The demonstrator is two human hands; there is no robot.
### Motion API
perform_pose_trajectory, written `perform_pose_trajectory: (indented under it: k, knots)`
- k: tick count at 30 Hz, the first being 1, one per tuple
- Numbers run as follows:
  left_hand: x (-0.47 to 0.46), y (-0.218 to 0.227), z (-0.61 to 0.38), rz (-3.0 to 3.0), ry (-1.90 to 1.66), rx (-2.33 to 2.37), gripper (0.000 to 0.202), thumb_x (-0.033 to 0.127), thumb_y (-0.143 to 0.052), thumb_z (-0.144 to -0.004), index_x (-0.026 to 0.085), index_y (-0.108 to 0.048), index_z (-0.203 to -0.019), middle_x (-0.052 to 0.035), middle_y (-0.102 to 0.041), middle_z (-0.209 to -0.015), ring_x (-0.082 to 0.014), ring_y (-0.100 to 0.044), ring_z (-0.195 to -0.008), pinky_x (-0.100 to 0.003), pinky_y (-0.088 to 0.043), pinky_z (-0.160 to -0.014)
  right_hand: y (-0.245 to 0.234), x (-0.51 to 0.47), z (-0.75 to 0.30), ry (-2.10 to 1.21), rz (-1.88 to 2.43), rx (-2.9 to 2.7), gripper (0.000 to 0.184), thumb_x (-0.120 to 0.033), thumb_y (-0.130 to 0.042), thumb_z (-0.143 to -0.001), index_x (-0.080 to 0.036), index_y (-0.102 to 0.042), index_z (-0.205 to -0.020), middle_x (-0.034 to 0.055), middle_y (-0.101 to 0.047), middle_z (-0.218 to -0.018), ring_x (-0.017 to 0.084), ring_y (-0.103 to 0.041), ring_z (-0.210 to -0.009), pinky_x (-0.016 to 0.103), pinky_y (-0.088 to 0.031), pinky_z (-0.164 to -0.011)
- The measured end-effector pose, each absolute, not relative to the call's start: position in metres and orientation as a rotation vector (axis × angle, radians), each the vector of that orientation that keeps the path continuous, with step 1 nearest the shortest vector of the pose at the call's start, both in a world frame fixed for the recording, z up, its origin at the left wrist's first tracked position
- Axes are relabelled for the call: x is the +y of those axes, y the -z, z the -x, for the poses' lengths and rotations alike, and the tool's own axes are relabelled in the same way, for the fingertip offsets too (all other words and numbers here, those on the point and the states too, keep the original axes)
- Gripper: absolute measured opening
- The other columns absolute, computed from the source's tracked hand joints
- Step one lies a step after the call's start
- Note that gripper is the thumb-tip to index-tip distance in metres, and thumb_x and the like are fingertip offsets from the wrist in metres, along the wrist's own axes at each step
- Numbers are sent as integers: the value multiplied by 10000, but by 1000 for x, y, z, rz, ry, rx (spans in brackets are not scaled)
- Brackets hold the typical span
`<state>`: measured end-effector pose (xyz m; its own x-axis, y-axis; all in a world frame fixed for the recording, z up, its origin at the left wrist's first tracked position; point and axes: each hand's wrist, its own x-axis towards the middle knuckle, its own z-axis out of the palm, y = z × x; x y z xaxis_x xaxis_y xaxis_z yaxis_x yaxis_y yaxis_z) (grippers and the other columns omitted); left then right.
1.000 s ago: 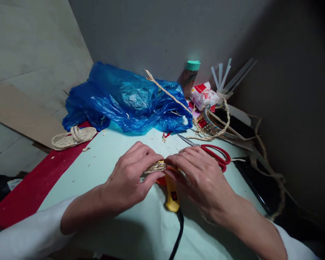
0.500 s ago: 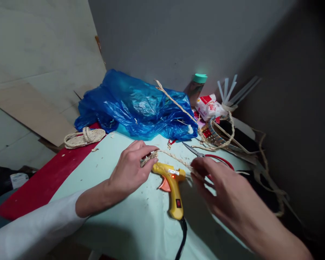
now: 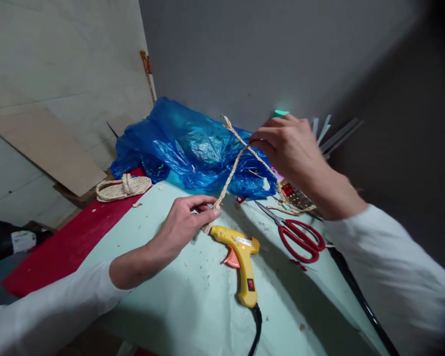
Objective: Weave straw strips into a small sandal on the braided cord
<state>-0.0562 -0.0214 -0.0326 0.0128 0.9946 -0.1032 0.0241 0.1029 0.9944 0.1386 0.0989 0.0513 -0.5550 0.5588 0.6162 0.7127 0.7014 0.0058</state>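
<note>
The white label on the yellow glue gun and the one on the dark bundle at far left are too small to read. The left hand pinches the lower end of a braided cord near the gun's nozzle; the right hand grips its upper end, partly hiding a green lid. Behind lies a blue bag; right, red-handled scissors.

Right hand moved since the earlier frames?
Yes: up in the view. Earlier it was below the blue bag's near edge; now the right hand is level with the bag's right end.
</note>
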Motion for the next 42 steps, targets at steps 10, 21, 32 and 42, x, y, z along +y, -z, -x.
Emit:
perform_pose_trajectory:
  k: [10,21,32,42]
  knots:
    - [-16,40,64,-928,-1109,1103,279,255,-747,-731,138,-740,-984,-20,-641,-734,-90,-513,-606,-221,-398,-597,30,120,-125,333,979,-2559,358,-146,-517,-929,-105,-580,-1279,152,-677,-1170,267,-589,-1024,403,-445,-876]
    - [-16,43,60,-917,-1068,1083,276,247,-748,-730,137,-733,-982,-55,-678,-852,-124,-567,-730,-232,-400,-648,-3,28,-180,595,985,-2313,564,-196,-537,-922,-142,-368,-1458,162,-509,-1426,311,-478,-1283,502,-389,-1046]
    - [-13,45,60,-896,-1149,1056,266,217,-736,-726,137,-727,-979,-51,-686,-858,-167,-614,-796,-281,-440,-727,10,-50,-175,713,867,-2236,611,-73,-706,-792,-132,-506,-1366,154,-616,-1314,310,-561,-1190,483,-401,-1024]
    - [-14,48,63,-1035,-1243,1183,334,304,-748,-749,152,-713,-1044,-32,-681,-849,-145,-583,-785,-273,-438,-730,46,-86,-167,270,1138,-2434,199,-344,-526,-947,-166,-612,-920,31,-634,-648,150,-608,-497,258,-419,-466]
